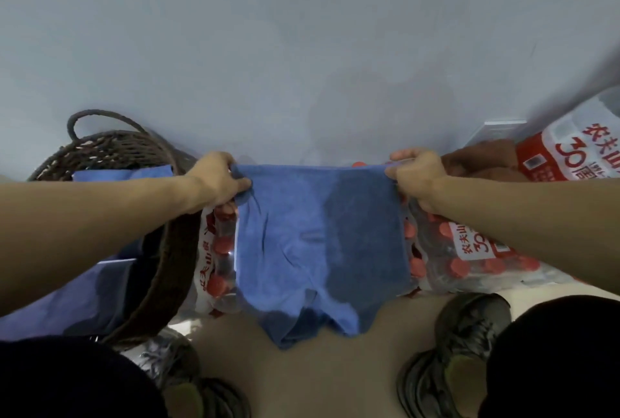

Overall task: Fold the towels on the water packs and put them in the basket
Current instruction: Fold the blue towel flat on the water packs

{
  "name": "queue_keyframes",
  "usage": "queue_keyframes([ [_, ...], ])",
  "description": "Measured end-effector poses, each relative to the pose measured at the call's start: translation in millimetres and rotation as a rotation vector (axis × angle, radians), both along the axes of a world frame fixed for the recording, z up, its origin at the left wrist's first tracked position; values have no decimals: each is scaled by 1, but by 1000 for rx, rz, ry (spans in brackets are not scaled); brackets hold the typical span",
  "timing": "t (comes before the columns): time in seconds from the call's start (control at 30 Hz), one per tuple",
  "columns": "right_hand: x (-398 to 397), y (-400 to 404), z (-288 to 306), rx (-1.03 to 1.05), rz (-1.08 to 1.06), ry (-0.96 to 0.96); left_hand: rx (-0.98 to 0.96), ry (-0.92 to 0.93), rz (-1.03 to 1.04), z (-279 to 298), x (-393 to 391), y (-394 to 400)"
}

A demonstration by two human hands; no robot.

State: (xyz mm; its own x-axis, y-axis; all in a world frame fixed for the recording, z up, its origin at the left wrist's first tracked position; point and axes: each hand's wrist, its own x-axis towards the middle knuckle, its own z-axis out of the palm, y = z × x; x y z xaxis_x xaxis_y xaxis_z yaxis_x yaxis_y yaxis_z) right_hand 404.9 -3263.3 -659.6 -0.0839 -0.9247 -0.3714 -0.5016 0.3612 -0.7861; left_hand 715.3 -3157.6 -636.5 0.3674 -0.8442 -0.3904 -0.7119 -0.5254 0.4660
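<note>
Item one: blue towel [312,243], spread flat over the water packs [469,260] at the centre of your view, its near edge hanging off toward your feet at 6 o'clock. No fold is made in it yet, as far as you can see.

Your left hand [219,179] pinches the towel's far left corner; your right hand [416,176] pinches the far right corner. Both grips are clenched on cloth, holding the far edge taut between them.

Item two: basket [167,260], dark woven, with a loop handle, at 9 o'clock, just beside the packs. Blue cloth [120,174] already lies inside it, and more blue cloth shows beneath your left forearm; you cannot tell from here how neatly it is folded.

Item three: brown towel [476,162], bunched at 2 o'clock beside your right hand, on the packs and unfolded.

Item four: a further water pack [570,152] with red print, at 2 o'clock, beyond the brown towel.

Status, by judgement: part done. Blue towel to fold and place; brown towel left after it.
</note>
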Motion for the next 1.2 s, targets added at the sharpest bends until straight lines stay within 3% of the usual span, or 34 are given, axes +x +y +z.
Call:
queue_keyframes([
  [0.1, 3, -12, -3, -55, 21, 35, 46, -19, 48, -5, 8, -4],
  [0.23, 3, -25, -4, -54, -5, 29, 59, -214, -56, -8, 6, -9],
  [0.37, 5, -20, -3, -36, 0, 57, 34, -160, -6, -7, 5, -4],
  [0.5, 6, -12, 13, -64, 59, 179, 3, -237, -199, 6, -4, 16],
  [0.6, 4, -7, 39, -151, 256, 327, -53, -270, -407, 33, -19, 28],
  [0.7, 9, 1, 67, -172, 568, 501, -88, -286, -485, 54, -36, 43],
  [0.77, 13, 11, 77, 4, 831, 618, 128, -291, -523, 59, -48, 52],
  [0.83, 14, 29, 76, 209, 927, 678, 357, -112, -434, 52, -60, 68],
  [0.9, 13, 58, 61, 82, 720, 606, 423, 82, -224, 31, -70, 94],
  [0.97, 9, 108, 32, -246, 252, 366, 403, 243, 48, -3, -83, 134],
  [1.03, 3, 171, 4, -319, -48, 186, 355, 403, 348, -31, -100, 177],
  [1.2, -20, 236, -51, -56, -251, 29, 52, 124, 525, -61, -106, 217],
])
